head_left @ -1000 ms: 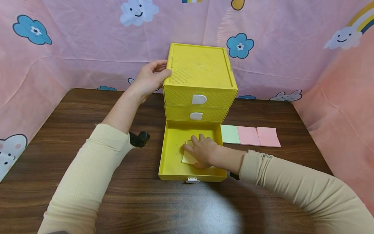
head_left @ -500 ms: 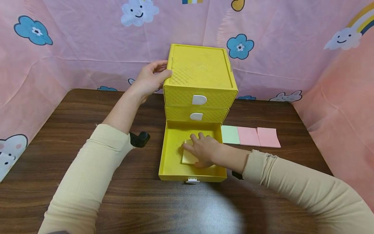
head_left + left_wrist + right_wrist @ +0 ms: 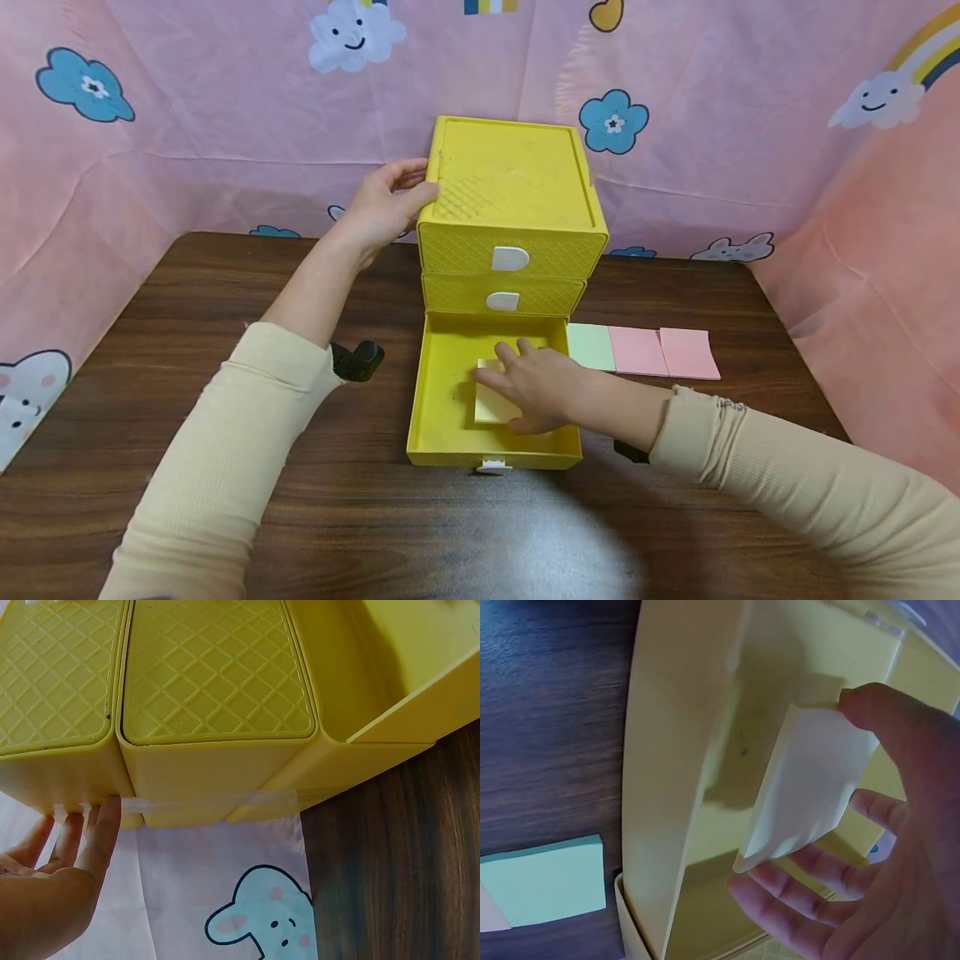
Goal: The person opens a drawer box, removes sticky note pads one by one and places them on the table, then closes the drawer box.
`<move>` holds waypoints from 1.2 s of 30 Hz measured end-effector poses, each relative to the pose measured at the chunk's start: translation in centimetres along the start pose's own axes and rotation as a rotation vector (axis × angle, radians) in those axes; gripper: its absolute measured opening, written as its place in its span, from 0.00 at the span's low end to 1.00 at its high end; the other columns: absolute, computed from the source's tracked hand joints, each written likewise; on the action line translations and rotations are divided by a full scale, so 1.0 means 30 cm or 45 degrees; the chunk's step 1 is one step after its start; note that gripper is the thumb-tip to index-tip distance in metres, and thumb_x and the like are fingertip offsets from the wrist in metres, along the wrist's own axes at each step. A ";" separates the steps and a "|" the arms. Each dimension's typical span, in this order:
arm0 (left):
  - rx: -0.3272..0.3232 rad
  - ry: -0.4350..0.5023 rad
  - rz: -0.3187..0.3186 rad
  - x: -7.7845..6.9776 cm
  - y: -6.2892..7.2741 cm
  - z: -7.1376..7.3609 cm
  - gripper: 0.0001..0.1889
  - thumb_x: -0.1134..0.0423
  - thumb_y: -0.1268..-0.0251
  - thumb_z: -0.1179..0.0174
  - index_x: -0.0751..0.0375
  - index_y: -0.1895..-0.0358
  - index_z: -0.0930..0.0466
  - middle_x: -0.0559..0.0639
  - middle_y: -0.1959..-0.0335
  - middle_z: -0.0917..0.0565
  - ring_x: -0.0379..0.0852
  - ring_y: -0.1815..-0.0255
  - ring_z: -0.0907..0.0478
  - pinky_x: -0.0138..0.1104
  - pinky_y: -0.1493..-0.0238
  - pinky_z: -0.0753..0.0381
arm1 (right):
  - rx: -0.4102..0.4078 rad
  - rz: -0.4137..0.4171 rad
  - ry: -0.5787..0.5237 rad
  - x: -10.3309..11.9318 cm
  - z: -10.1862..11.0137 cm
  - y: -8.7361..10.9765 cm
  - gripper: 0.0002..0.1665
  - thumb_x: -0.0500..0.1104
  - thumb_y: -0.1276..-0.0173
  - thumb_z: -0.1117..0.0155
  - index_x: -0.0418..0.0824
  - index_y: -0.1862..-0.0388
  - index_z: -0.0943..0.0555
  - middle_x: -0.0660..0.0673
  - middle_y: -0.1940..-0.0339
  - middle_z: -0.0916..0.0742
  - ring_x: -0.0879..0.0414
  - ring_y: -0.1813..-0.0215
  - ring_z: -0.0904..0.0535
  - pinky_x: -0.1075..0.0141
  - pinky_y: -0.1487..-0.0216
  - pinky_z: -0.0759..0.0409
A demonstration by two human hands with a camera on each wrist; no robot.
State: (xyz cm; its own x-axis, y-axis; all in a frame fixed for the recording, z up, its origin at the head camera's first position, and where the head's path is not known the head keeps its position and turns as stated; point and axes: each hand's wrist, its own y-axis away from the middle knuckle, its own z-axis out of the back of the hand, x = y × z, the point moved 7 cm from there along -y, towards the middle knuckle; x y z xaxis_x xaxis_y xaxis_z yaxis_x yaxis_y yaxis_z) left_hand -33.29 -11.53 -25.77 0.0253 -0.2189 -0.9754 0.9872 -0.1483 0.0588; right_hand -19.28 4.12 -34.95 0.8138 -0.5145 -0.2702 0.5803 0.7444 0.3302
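Observation:
A yellow drawer unit (image 3: 514, 179) stands on the table with its bottom drawer (image 3: 442, 433) pulled out. My left hand (image 3: 382, 204) rests against the unit's upper left side, thumb on the top edge; the left wrist view shows its straight fingers (image 3: 97, 844) touching the side wall. Inside the drawer, my right hand (image 3: 543, 387) holds a pale yellow sticky-note pad (image 3: 492, 402) by its edges. In the right wrist view, the pad (image 3: 810, 776) is tilted between thumb and fingertips, with a shadow on the drawer floor beside it.
Right of the drawer lie a green sticky-note pad (image 3: 591, 347) and two pink pads, the nearer one (image 3: 637, 350) beside it. Two upper drawers with white handles (image 3: 510, 258) are closed. A pink patterned cloth (image 3: 247, 92) hangs behind the wooden table (image 3: 360, 492).
My right hand and the yellow pad have shifted slightly to the right within the drawer. The left hand stays against the unit.

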 end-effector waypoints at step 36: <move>-0.005 -0.047 -0.004 -0.004 0.007 0.000 0.29 0.53 0.34 0.48 0.50 0.31 0.42 0.50 0.33 0.39 0.45 0.40 0.34 0.37 0.45 0.27 | -0.178 -0.041 -0.178 -0.098 0.071 0.175 0.43 0.59 0.50 0.32 0.51 0.36 0.35 0.40 0.57 0.26 0.47 0.64 0.29 0.65 0.76 0.25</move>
State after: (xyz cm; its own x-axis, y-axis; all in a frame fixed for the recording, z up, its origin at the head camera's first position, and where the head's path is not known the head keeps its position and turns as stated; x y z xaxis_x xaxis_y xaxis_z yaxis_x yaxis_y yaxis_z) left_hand -33.09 -11.53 -25.64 0.0165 -0.2541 -0.9670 0.9878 -0.1454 0.0551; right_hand -18.56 8.62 -30.50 0.7968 -0.5860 -0.1474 0.6042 0.7733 0.1921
